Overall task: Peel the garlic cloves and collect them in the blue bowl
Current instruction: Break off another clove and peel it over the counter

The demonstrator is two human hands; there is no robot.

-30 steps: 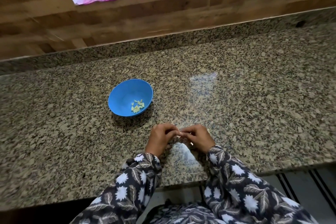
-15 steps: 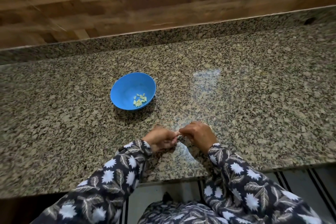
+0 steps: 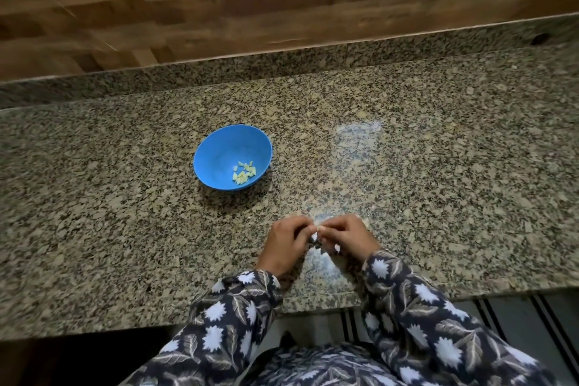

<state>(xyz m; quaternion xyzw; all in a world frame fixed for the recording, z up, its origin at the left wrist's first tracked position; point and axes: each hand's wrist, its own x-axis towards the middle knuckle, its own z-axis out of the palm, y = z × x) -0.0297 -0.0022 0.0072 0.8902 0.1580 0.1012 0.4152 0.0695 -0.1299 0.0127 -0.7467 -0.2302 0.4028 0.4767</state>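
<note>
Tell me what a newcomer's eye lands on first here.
The bright blue bowl stands out on the speckled granite counter, left of centre, with a few pale peeled cloves lying in it. Nearer the front edge, the left hand and right hand meet, pinching a small clove between their fingertips.

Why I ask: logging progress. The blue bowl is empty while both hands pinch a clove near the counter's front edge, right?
Not empty: the head view shows peeled cloves in the blue bowl. The left hand and right hand do pinch a clove near the front edge of the counter.
</note>
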